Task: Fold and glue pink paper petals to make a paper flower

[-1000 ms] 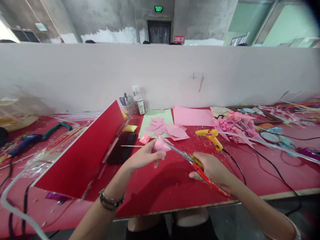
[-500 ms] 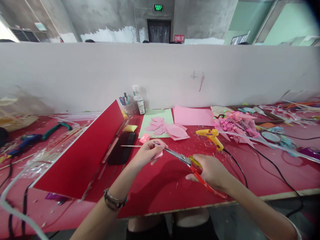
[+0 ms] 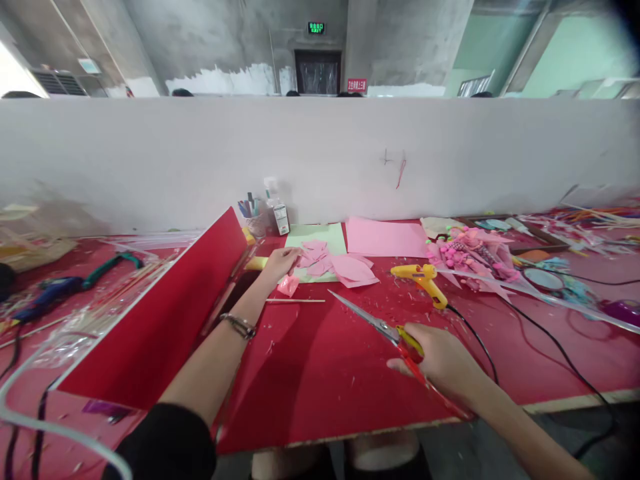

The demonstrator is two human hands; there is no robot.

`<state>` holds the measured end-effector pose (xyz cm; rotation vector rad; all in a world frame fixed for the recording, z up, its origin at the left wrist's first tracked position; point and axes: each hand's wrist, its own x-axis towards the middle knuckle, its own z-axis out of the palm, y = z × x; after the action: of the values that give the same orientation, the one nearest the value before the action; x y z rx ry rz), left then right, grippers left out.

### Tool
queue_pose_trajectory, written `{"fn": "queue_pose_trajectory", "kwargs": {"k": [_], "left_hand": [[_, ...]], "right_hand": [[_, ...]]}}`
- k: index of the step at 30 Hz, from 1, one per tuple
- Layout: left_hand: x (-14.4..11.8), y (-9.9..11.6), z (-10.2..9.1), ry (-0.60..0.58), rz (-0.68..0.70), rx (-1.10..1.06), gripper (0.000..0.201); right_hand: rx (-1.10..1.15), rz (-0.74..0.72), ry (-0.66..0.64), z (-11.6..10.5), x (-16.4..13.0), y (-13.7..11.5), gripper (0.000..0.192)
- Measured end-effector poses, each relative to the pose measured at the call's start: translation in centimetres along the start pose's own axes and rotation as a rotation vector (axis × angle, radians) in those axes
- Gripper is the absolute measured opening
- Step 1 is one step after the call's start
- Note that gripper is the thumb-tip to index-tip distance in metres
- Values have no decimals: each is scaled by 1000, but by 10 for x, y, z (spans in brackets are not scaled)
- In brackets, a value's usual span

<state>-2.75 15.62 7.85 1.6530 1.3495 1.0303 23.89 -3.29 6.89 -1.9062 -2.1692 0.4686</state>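
Your right hand (image 3: 440,363) is gripping the red-and-yellow handles of the scissors (image 3: 385,330) at about 5 o'clock from desk centre, the blades lying nearly closed and pointing toward 10 o'clock, cutting nothing. Your left hand (image 3: 280,262) is reaching out toward 12 o'clock, fingers extended and resting at the edge of the heap of cut pink paper pieces (image 3: 330,261); whether it is pinching a piece cannot be told. Those pieces are lying partly on a pale green sheet (image 3: 315,233), with one small pink scrap (image 3: 289,285) just below your hand and a thin wooden stick (image 3: 295,301) lying beside that. Judging by the heap, a fair number of shapes are already cut, while the whole pink sheet (image 3: 385,237) at 1 o'clock is lying uncut. A yellow glue gun (image 3: 420,277) is resting at 2 o'clock, its black cord trailing off the near edge; a pink bouquet (image 3: 470,257) is lying beyond it. A red board (image 3: 165,313) is leaning at 9 o'clock. The red desk (image 3: 325,380) is showing paper slivers scattered across it. A white partition (image 3: 320,157) is closing off the far side, with bare concrete walls and a green exit sign (image 3: 316,28) above.
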Motion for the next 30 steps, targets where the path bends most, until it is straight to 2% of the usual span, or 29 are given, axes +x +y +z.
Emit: {"fn": "queue_pose_trajectory", "kwargs": {"k": [3, 6, 9, 13, 17, 20, 24, 26, 30], "left_hand": [[27, -9, 4, -11, 11, 87, 20], [41, -13, 4, 1, 44, 156, 37], [43, -16, -2, 53, 82, 219, 51], [22, -19, -10, 125, 139, 297, 57], [-23, -13, -4, 140, 193, 351, 46], [-60, -2, 8, 134, 236, 370, 37], [-94, 9, 22, -33, 218, 221, 37], [-102, 9, 25, -72, 203, 224, 42], [-105, 0, 26, -38, 277, 293, 46]], "right_hand": [[26, 10, -5, 3, -5, 2, 41], [40, 29, 8, 5, -8, 5, 41], [64, 53, 16, 3, -8, 10, 42], [92, 38, 40, -11, -2, 10, 39], [63, -39, 117, -36, 16, -3, 33], [-2, -81, 203, -55, 47, -17, 32], [-183, -84, 303, -74, 113, -30, 42], [-229, -38, 228, -80, 149, -32, 49], [-314, 143, 123, -79, 209, -23, 61]]}}
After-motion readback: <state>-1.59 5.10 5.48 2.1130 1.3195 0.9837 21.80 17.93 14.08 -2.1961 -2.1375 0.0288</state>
